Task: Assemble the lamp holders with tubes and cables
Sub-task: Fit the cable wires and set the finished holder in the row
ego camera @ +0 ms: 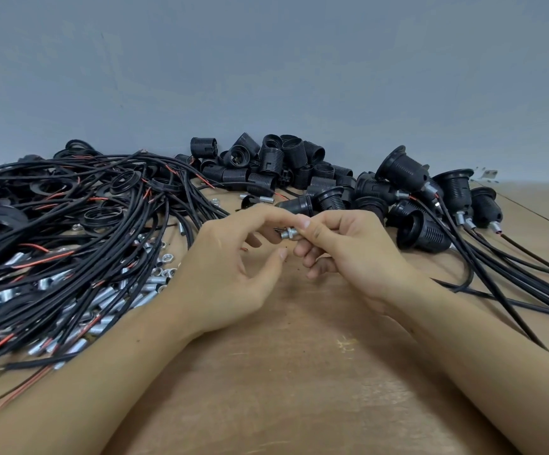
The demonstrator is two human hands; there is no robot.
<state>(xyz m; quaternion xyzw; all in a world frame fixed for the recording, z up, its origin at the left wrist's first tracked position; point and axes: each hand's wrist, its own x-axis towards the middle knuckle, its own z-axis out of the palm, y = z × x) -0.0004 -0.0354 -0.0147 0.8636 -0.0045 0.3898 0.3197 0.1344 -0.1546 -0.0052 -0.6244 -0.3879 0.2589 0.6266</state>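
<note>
Both hands meet above the middle of the wooden surface (299,372). The right hand (348,254) pinches a small threaded metal tube (288,233) with a nut on it, and the left hand (233,257) holds its other end with curled fingertips. Tangled black cables (69,224) and loose tubes (102,297) lie left; black lamp holders (276,162) are piled behind, and assembled holders (430,205) lie right.

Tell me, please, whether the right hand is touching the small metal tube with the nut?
Touching: in the head view, the right hand pinches the metal tube between thumb and fingertips, with no gap visible.
</note>
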